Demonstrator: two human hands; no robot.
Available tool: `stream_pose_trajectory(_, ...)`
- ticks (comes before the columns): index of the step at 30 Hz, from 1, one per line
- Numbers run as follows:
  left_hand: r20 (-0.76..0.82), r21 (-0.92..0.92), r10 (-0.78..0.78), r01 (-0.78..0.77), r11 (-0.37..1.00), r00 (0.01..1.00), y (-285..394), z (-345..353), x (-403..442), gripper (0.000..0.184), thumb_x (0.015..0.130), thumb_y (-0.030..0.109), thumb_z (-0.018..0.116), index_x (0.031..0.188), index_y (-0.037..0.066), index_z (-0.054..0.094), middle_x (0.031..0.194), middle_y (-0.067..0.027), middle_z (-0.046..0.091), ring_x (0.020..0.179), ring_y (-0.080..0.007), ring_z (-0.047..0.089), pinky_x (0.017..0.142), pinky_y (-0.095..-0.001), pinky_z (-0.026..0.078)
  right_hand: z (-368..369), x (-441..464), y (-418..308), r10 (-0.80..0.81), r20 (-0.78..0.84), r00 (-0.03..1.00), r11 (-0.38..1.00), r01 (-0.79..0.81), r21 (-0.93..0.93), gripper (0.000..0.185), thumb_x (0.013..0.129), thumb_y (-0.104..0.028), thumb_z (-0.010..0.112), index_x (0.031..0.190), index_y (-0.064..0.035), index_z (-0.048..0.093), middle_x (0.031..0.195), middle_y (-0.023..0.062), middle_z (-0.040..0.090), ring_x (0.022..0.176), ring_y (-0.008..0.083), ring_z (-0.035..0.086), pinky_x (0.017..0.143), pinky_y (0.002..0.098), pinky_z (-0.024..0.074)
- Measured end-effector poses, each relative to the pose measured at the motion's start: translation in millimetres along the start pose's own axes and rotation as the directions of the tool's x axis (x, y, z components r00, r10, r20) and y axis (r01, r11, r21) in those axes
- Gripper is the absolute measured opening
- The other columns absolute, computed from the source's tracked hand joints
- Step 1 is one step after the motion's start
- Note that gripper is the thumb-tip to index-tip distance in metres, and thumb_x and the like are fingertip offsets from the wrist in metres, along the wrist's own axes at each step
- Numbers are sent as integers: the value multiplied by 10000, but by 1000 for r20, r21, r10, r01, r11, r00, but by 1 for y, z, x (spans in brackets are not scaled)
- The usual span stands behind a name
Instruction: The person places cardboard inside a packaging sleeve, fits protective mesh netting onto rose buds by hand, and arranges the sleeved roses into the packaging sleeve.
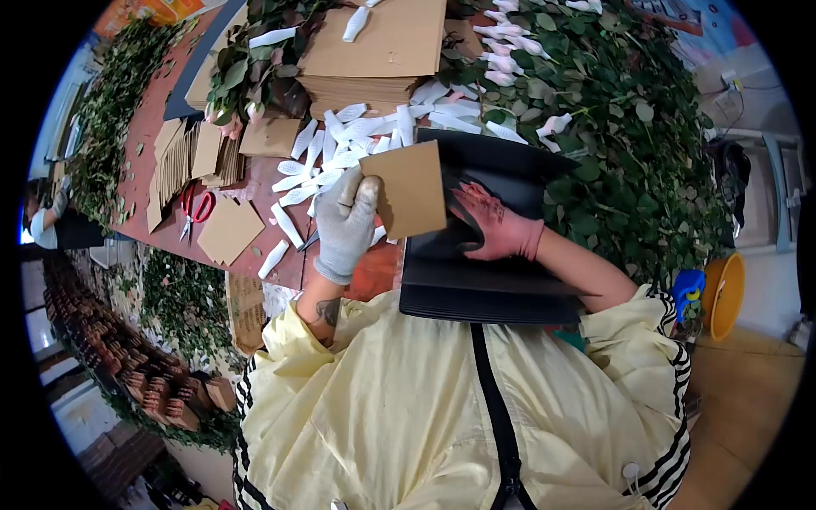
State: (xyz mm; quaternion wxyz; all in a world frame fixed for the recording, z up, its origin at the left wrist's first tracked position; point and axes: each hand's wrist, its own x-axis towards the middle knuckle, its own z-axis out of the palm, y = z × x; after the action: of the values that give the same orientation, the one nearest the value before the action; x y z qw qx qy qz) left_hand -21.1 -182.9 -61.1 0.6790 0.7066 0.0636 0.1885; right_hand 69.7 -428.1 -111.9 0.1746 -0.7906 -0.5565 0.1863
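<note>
My left hand (347, 219), in a pale grey glove, pinches a square piece of brown cardboard (411, 191) by its left edge. The cardboard stands raised over the table, just left of my other hand. My right hand (495, 223), in a pinkish-red glove, lies with fingers spread on a stack of black sheets (484, 302); the upper sheet bends up at its far side. Some of its fingertips are dark and hard to make out against the black. White mesh flower sleeves (361, 127) lie in a loose pile beyond my left hand.
Red-handled scissors (199, 206) and loose cardboard pieces (231, 229) lie at left. A tall cardboard stack (370, 42) stands at the back. Leafy rose stems (603, 161) with sleeved blooms heap up on the right. A yellow basin (725, 297) is at far right. Another person's sleeve (42, 229) shows at far left.
</note>
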Motion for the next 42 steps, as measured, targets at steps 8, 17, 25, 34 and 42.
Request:
stream_pose_trajectory(8, 380, 80, -297, 289, 954, 876, 1, 20, -9, 323, 941, 298, 545, 1084, 14, 601, 749, 28, 546, 641, -29, 464, 576, -206, 411, -31, 15, -2, 279, 81, 957, 662, -252, 706, 565, 876, -211, 627, 1370, -74, 390, 1346, 110, 468, 1243, 211, 437, 1049, 320, 333)
stream_pose_trajectory(17, 906, 332, -367, 186, 925, 211, -35, 2, 2, 535, 951, 415, 481, 1255, -26, 494, 1247, -148, 543, 1182, -241, 474, 1006, -349, 347, -51, 9, -21, 459, 131, 879, -190, -47, 981, 439, 873, -166, 625, 1266, -29, 485, 1178, 78, 580, 1047, 168, 590, 917, 319, 482)
stream_pose_trajectory(25, 944, 286, -290, 49, 957, 155, -17, 3, 3, 724, 907, 607, 403, 1238, -28, 507, 1134, -215, 586, 1077, -322, 553, 937, -371, 423, -69, -17, -17, 488, 425, 762, 22, -497, 867, 295, 868, -228, 609, 1023, 23, 598, 949, 87, 634, 737, 158, 638, 582, 288, 523)
stream_pose_trajectory(34, 742, 669, -463, -578, 468, 484, 62, 40, -35, 342, 797, 329, 579, 938, 18, 593, 861, -157, 649, 881, -307, 634, 751, -430, 475, -34, -3, -8, 799, 223, 559, 290, -682, 671, 298, 825, -172, 645, 975, 50, 517, 780, 95, 586, 609, 175, 624, 403, 353, 510)
stream_pose_trajectory(42, 768, 626, -170, -667, 403, 618, 11, 50, -54, 135, 758, 196, 567, 831, 93, 614, 801, -84, 623, 805, -278, 614, 740, -393, 449, -34, 9, -24, 857, 140, 496, 418, -828, 374, 284, 837, -204, 615, 984, 25, 537, 861, 130, 631, 645, 168, 647, 471, 324, 546)
